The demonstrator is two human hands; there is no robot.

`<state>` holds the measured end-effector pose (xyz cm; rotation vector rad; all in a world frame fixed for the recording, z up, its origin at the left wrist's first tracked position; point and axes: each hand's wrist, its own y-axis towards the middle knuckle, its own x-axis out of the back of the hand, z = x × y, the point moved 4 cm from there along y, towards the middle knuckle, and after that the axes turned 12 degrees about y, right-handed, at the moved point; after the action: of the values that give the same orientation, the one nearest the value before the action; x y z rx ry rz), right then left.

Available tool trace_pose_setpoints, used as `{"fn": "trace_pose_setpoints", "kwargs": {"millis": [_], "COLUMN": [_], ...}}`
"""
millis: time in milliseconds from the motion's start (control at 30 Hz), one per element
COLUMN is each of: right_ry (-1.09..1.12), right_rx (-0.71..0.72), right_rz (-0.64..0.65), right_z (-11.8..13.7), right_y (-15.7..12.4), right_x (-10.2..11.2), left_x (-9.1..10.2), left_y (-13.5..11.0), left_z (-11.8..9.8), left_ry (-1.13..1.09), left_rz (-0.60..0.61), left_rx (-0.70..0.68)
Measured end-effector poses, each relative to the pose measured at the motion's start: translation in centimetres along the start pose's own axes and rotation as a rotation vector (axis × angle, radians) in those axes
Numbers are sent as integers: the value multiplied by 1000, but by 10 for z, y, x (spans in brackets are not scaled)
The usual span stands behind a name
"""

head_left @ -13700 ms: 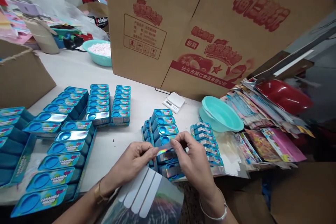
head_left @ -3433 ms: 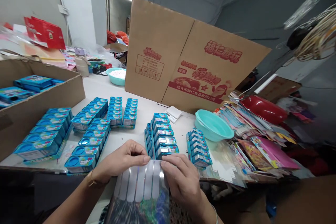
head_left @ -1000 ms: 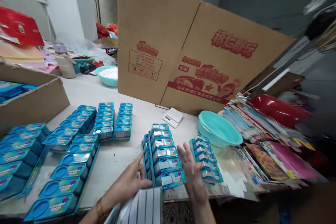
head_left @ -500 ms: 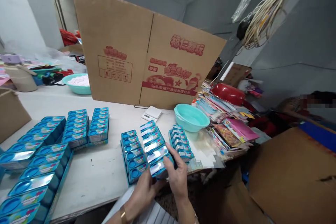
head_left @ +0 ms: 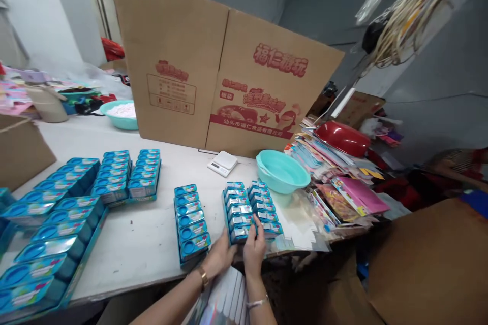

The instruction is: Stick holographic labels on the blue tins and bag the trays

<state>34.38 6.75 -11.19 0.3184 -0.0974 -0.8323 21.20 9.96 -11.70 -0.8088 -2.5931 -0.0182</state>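
Observation:
Both my hands hold the near end of a blue tray of small blue tins (head_left: pixel 238 210) at the table's front edge. My left hand (head_left: pixel 220 258) grips its near left corner, fingers curled under. My right hand (head_left: pixel 254 247) presses its fingers on the nearest tin. This tray now lies against another row of blue tins (head_left: pixel 264 207) on its right. A separate tray of tins (head_left: pixel 190 221) sits to the left. A striped holographic sticker sheet (head_left: pixel 224 302) lies on my lap, below my wrists.
Several more trays of blue tins (head_left: pixel 122 175) fill the left of the white table (head_left: pixel 133 244). A big printed carton (head_left: pixel 224 68) stands behind, with a small scale (head_left: pixel 223 163), a teal bowl (head_left: pixel 282 171), card stacks (head_left: pixel 335 183) and a red tray (head_left: pixel 342 138). Brown boxes (head_left: pixel 423 264) sit lower right.
My hands left the sticker sheet, took up one row of tins and slid it right, against the right-hand row. The view has swung and pulled back.

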Motion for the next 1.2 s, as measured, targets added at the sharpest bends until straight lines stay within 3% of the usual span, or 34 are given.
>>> {"fn": "trace_pose_setpoints", "kwargs": {"millis": [67,167,300,367,433,500,633,733,833,933,1033,1200], "right_ry": [-30,-12,376,488,462,399,268,202,179,169,107,-105], "right_rx": [37,13,-498,-708,-774,-713,-398,-223,-121,-60,-11,111], "right_rz": [38,194,735,839,804,716,541,472,417,374,318,187], "right_z": [20,55,80,87,91,97,121,139,148,150,150,148], "right_y": [-6,-26,-82,-112,-130,-131,-90,-54,-35,-34,-41,-49], "right_x": [15,40,34,21,6,-6,-17,-19,-21,-22,-19,1], "left_x": [11,46,106,130,149,166,199,218,217,187,157,149], "left_y": [-22,-63,-100,-109,-117,-126,-151,-172,-186,-186,-180,-188], "left_z": [-5,-25,-50,-54,-55,-54,-48,-28,3,25,23,1], "left_ry": [43,76,-48,-104,-114,-95,42,149,15,-357,-540,-556], "left_rz": [3,-63,-223,-331,-434,-500,-449,-447,-559,-470,-411,-628], "left_rx": [31,2,20,28,27,14,-72,-68,48,133,109,-44]}}
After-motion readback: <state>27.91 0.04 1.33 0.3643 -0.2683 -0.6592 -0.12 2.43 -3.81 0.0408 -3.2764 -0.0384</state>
